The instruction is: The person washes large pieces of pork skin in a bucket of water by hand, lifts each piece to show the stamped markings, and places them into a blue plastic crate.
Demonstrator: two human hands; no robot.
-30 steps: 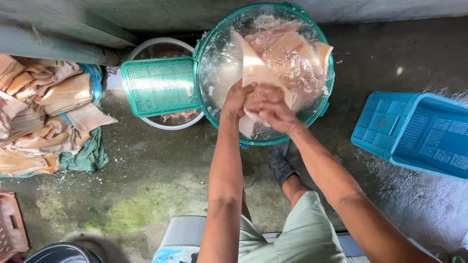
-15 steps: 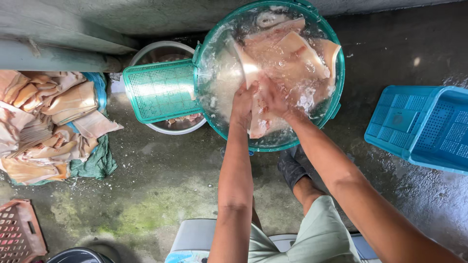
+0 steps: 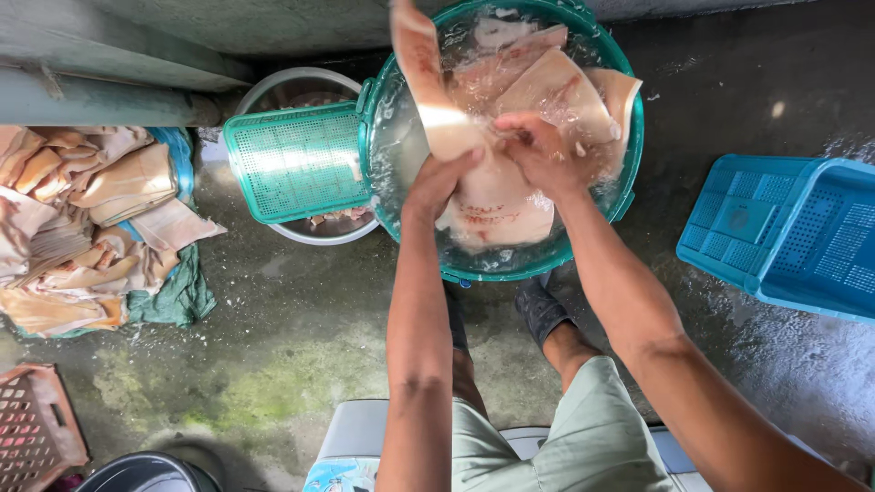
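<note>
A round green basin (image 3: 629, 173) full of water holds several pale pink slabs of raw pork skin. Both my hands are over the basin's near half. My left hand (image 3: 437, 182) grips a long strip of pork skin (image 3: 428, 82) that rises up out of the water toward the far rim. My right hand (image 3: 542, 150) is closed on the same piece just to the right, above a wide slab (image 3: 497, 205) lying in the water.
A green perforated tray (image 3: 292, 162) rests over a metal bowl (image 3: 301, 87) left of the basin. A heap of pork skins (image 3: 82, 219) lies on a cloth at far left. A blue crate (image 3: 793, 237) sits right, a brown crate (image 3: 32, 428) bottom left. The concrete floor is wet.
Both hands have lifted the strip of pork skin higher out of the water, and it now stands up toward the basin's far rim. The camera view has shifted closer.
</note>
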